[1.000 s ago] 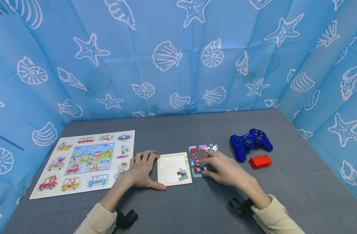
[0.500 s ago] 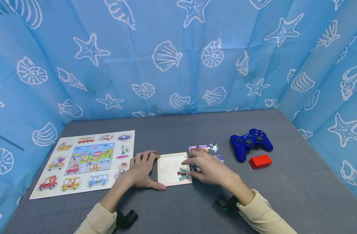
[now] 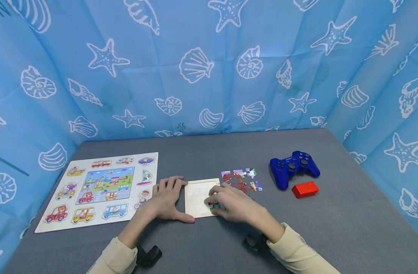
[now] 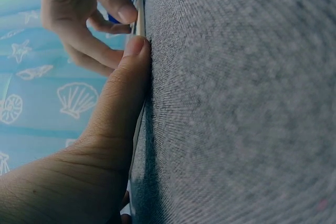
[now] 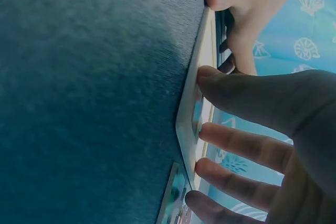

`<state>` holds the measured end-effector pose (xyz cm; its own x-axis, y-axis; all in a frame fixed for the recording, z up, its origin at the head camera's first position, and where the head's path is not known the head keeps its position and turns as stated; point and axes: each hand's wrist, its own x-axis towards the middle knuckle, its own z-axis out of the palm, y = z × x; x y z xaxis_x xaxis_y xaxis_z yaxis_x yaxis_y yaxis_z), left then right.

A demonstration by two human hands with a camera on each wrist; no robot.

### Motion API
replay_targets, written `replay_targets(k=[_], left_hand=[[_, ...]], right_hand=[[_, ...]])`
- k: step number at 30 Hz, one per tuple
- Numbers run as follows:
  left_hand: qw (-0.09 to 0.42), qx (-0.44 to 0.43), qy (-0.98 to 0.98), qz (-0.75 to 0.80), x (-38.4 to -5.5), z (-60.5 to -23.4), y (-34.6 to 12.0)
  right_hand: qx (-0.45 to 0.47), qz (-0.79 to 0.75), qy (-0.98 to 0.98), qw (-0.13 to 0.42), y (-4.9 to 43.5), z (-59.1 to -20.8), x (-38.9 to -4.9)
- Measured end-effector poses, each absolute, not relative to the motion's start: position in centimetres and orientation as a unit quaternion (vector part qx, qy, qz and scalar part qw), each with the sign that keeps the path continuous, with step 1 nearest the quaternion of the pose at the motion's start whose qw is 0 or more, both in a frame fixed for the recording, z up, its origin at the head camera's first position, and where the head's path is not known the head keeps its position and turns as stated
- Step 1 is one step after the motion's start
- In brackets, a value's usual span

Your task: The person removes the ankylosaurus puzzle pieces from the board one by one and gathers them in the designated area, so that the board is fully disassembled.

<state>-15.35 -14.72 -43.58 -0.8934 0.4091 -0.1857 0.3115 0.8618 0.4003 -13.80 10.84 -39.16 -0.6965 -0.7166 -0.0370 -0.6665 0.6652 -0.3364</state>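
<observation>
A square wooden puzzle tray (image 3: 198, 198) lies flat on the grey table. My left hand (image 3: 168, 199) grips it across the left side, thumb at the near corner and forefinger at the far one. Over the tray's near right corner, my right hand (image 3: 234, 203) has thumb and forefinger either side of a brown and teal jigsaw puzzle piece (image 5: 197, 114) inside the rim. Most of that piece is hidden under the fingers in the head view. Right of the tray lie several loose jigsaw pieces (image 3: 242, 186), some covered by the right hand.
On the left lies a large white picture board (image 3: 70, 182) with vehicle pieces. A blue game controller (image 3: 291, 167) and a red block (image 3: 305, 189) are at the right. A blue shell-patterned curtain (image 3: 209, 91) closes off the back and sides.
My right hand has moved left from the loose pieces to the tray's near right corner, uncovering part of the loose group. The left hand and tray have stayed in place.
</observation>
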Motion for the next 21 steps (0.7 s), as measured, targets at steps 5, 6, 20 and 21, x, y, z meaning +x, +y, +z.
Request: replay_targets(k=[5, 6, 20, 21], left_hand=[[0.133, 0.192, 0.955, 0.183, -15.33, -43.43, -14.73], [0.133, 0.192, 0.955, 0.183, -15.31, -43.41, -14.72], [0.148, 0.189, 0.954, 0.179, -15.12, -42.75, -14.64], [0.146, 0.190, 0.954, 0.179, -15.14, -42.78, -14.66]], right_hand=[[-0.376, -0.148, 0.911, 0.081, 10.76, -39.38, -13.67], [-0.375, -0.148, 0.912, 0.080, 10.75, -39.38, -13.65], [-0.373, -0.152, 0.912, 0.072, 10.64, -39.30, -13.66], [-0.372, -0.155, 0.912, 0.071, 10.64, -39.34, -13.66]])
